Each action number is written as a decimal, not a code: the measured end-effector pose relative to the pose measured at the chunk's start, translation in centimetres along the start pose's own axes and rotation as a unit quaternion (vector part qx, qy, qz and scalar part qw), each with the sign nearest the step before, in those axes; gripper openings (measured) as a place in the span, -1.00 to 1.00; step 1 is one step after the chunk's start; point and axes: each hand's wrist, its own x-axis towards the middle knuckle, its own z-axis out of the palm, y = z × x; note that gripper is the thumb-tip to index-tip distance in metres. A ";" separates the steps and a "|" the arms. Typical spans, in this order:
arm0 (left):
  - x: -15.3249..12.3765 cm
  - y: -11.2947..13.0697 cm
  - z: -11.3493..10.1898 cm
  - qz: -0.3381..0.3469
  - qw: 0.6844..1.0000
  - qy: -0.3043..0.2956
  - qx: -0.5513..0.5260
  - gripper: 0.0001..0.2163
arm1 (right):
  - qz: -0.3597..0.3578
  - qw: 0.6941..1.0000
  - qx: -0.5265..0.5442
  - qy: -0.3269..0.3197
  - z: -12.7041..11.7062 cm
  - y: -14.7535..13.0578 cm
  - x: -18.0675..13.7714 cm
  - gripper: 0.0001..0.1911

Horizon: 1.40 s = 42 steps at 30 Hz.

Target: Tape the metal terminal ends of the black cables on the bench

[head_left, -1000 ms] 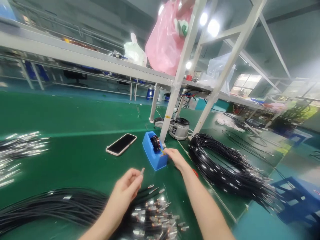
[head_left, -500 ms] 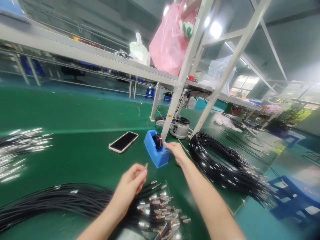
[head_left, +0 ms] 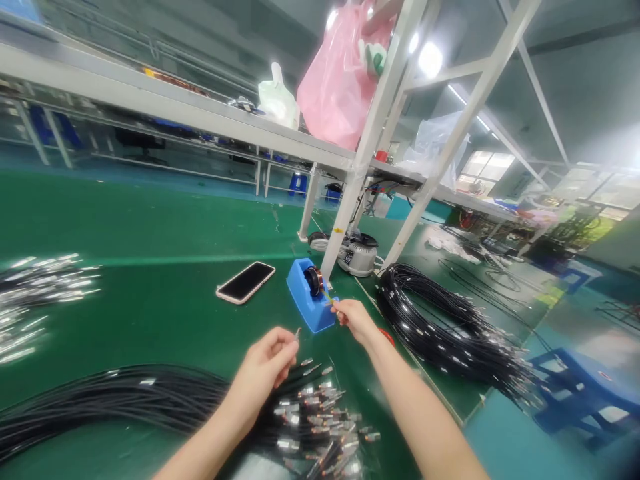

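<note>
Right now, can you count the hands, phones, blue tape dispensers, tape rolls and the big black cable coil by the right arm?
Hands: 2, left hand and right hand
Phone: 1
Blue tape dispenser: 1
Tape roll: 1
Black cable coil: 1
Total: 6

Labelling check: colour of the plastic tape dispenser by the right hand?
The plastic tape dispenser is blue, best seen in the head view.

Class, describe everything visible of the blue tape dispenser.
The blue tape dispenser looks plastic and stands upright on the green tabletop, near a white post. Its dark-centred roll has a coppery-brown rim. A yellowish strip runs from the roll to the right hand; whether the hand touches the dispenser is unclear.
</note>
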 end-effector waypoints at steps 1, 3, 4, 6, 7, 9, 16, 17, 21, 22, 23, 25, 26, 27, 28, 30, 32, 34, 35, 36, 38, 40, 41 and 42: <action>0.0 -0.1 0.0 -0.001 1.000 -0.003 0.002 -0.64 | 0.001 1.000 0.017 -0.010 -0.1 0.3 0.1 -0.66; 0.0 -0.1 -0.1 0.000 1.000 -0.009 0.006 -0.64 | 0.000 0.999 0.046 -0.027 -0.2 0.7 0.2 -0.63; 0.1 -0.2 -0.1 0.000 1.000 -0.012 0.007 -0.64 | 0.000 0.998 0.059 -0.035 -0.2 0.9 0.2 -0.62; 0.1 -0.1 0.0 0.000 1.000 -0.015 0.009 -0.63 | -0.001 0.996 0.080 -0.047 -0.3 1.2 0.2 -0.61; 0.0 -0.1 0.0 -0.001 1.000 -0.014 0.010 -0.64 | -0.001 0.995 0.088 -0.053 -0.3 1.3 0.2 -0.61; -0.1 0.0 0.1 -0.006 1.000 -0.013 0.012 -0.64 | 0.001 0.994 0.097 -0.059 -0.2 1.4 0.1 -0.60; -0.1 0.0 0.2 -0.009 0.999 -0.020 0.023 -0.64 | -0.020 0.997 0.075 -0.020 0.0 2.5 0.2 -0.57; 0.0 -0.2 0.2 -0.010 0.999 -0.020 0.023 -0.63 | -0.029 0.997 0.072 -0.011 0.0 2.7 0.3 -0.57; 0.2 -0.5 0.3 -0.015 0.999 -0.022 0.023 -0.62 | -0.066 0.996 0.043 0.030 0.7 3.6 0.2 -0.62; 0.2 -0.4 0.3 -0.017 0.999 -0.022 0.020 -0.62 | -0.075 0.996 0.032 0.042 1.0 3.7 0.2 -0.63; 0.2 -0.3 0.3 -0.022 0.999 -0.021 0.016 -0.62 | -0.084 0.995 0.019 0.056 1.2 3.9 0.1 -0.64; 0.1 0.1 0.4 -0.041 0.999 -0.014 0.002 -0.59 | -0.102 0.991 -0.008 0.083 1.6 4.2 0.1 -0.65; 0.1 0.3 0.4 -0.051 0.999 -0.008 -0.004 -0.58 | -0.110 0.989 -0.021 0.095 1.7 4.4 0.2 -0.65; 0.1 0.5 0.4 -0.060 0.998 -0.005 -0.012 -0.57 | -0.118 0.987 -0.033 0.105 1.8 4.6 0.3 -0.66; 0.0 0.6 0.4 -0.066 0.998 -0.004 -0.021 -0.57 | -0.125 0.985 -0.042 0.115 1.9 4.9 0.5 -0.68; 0.0 0.8 0.3 -0.072 0.997 -0.002 -0.041 -0.58 | -0.132 0.981 -0.052 0.130 1.8 5.3 0.7 -0.69; 0.0 0.9 0.3 -0.074 0.996 0.004 -0.060 -0.59 | -0.130 0.982 -0.051 0.129 1.5 5.4 0.5 -0.69; 0.0 0.9 0.2 -0.068 0.995 0.016 -0.068 -0.60 | -0.116 0.988 -0.034 0.101 1.2 4.9 -0.2 -0.70; 0.0 0.9 0.2 -0.062 0.995 0.017 -0.072 -0.60 | -0.109 0.991 -0.021 0.077 1.1 4.4 -0.8 -0.72; 0.0 0.8 0.2 -0.056 0.996 0.016 -0.074 -0.61 | -0.104 0.993 -0.007 0.051 1.1 3.7 -1.6 -0.72; 0.1 0.8 0.3 -0.048 0.996 0.010 -0.076 -0.61 | -0.112 0.993 0.035 -0.024 1.6 2.1 -3.7 -0.72; 0.1 0.7 0.5 -0.051 0.996 0.004 -0.071 -0.60 | -0.143 0.981 0.063 -0.111 2.6 0.5 -5.7 -0.71; 0.2 0.7 0.5 -0.055 0.996 0.002 -0.064 -0.60 | -0.156 0.975 0.061 -0.147 3.2 -0.2 -6.7 -0.70; 0.2 0.7 0.6 -0.057 0.997 -0.001 -0.056 -0.59 | -0.165 0.970 0.051 -0.172 3.8 -0.6 -7.4 -0.70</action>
